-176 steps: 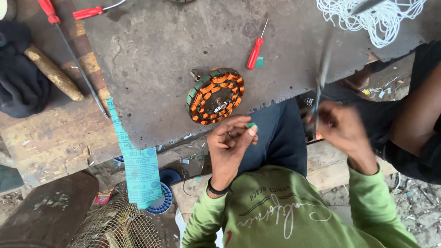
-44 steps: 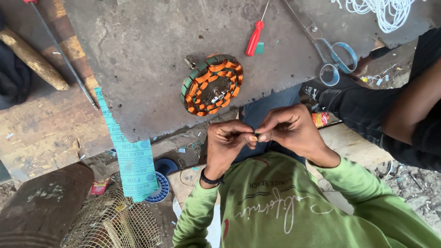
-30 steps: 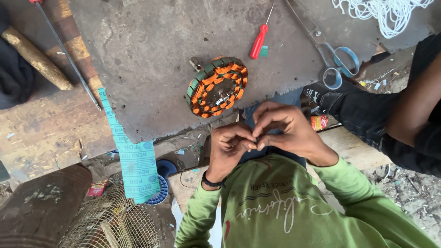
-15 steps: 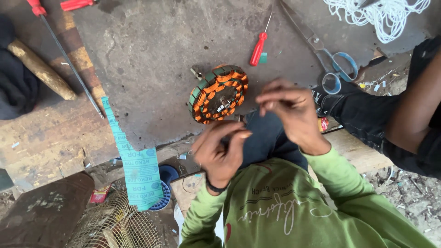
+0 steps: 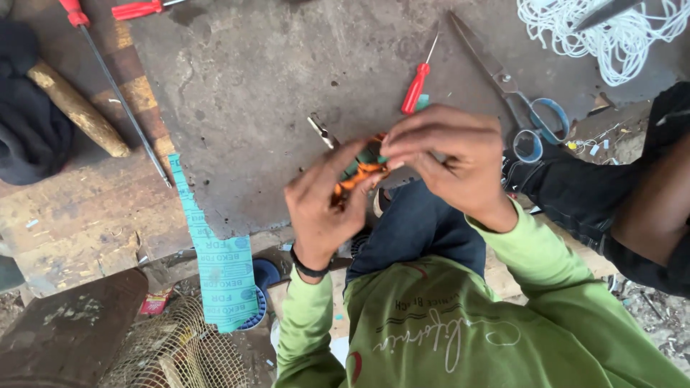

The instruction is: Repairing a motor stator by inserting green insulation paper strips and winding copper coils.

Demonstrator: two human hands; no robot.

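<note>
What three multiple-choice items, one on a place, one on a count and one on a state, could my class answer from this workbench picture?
1. Where do the scissors lie?
A. on the grey slab, right of both hands
B. in the wire basket
C. on the dark cloth at far left

2. How many red-handled screwdrivers show?
A. one
B. three
C. five

3. What are the two hands doing?
A. resting flat on the lap
B. both closed in on the orange-wound coil
C. holding the scissors

Answers:
1 A: the scissors lie on the grey slab, blue handles toward the right edge.
2 B: the small screwdriver sits above the hands, the long screwdriver runs down the left, and the third screwdriver shows at the top edge.
3 B: the left hand and right hand meet over the coil, mostly hiding it.
</note>
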